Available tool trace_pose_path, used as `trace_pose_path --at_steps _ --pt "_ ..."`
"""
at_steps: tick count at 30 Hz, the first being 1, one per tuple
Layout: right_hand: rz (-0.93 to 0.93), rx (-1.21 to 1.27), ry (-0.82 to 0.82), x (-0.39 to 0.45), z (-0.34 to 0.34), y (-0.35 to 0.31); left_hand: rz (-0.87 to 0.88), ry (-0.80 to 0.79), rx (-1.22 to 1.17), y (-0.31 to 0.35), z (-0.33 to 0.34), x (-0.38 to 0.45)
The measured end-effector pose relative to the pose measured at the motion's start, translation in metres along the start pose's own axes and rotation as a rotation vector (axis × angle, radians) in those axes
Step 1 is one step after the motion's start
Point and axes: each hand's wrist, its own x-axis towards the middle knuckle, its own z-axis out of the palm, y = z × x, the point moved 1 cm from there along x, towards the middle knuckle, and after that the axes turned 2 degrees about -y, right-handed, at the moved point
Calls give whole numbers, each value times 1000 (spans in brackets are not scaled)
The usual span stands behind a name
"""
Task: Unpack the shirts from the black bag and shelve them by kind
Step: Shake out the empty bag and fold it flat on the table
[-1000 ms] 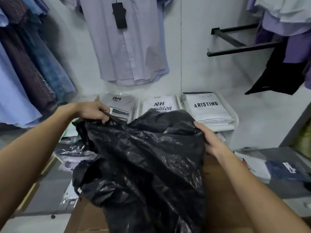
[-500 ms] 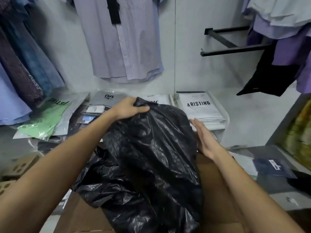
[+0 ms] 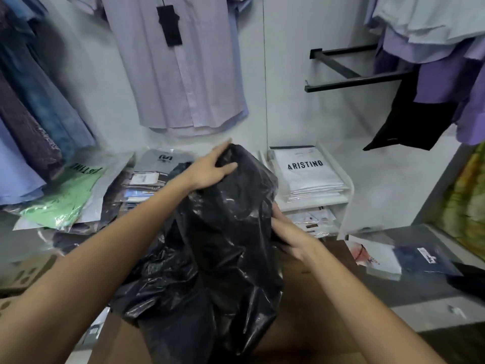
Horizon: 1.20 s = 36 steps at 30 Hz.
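The left hand (image 3: 210,168) grips the top of the black bag (image 3: 225,245), fingers curled over its crumpled crown, while the right hand (image 3: 288,233) pinches a fold on the bag's right flank; the 2 holds likely steady the bag so its mouth can be found and opened. The bag stands bulging between both hands on a brown cardboard box (image 3: 315,306), its contents hidden. Behind it lie packaged shirts (image 3: 147,179), and to the right a white "ARISTINO" stack (image 3: 307,174) on the shelf (image 3: 349,185).
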Motion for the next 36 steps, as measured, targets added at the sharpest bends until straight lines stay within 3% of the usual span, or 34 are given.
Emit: trace_pose_path --at_steps 3,7,10,12,13,15,17,19,23,26,29,33,36 --pt "16 167 98 23 25 5 -59 -141 77 -10 24 -12" --pt "34 217 179 24 54 -13 64 -214 175 -30 35 -28" --pt "-74 161 206 30 62 -22 82 -12 86 -22 16 -36" --pt "-122 34 291 37 58 -23 -45 169 -124 -10 -2 -44" --pt "-137 -34 351 40 54 -24 -113 173 -221 -5 -10 -49" --pt "-187 -185 480 46 45 -24 -180 -27 -288 9 -18 -64" --pt "-228 -294 553 48 39 -25 -168 -185 -99 11 -10 -72" --pt "-249 -274 528 51 35 -24 -150 -134 106 4 -7 -67" --pt "-196 -151 454 45 14 -19 -139 38 122 -14 -19 -54" --pt "-200 -41 402 40 1 -18 -140 -14 145 -27 -16 -44" --pt "-153 175 279 33 -2 -11 -100 1 -60 -27 -12 -37" --pt "62 -146 140 25 -5 4 -153 -42 -625 -19 -16 -35" --pt "33 -241 105 28 7 3 -153 -179 -812 -10 -13 -38"
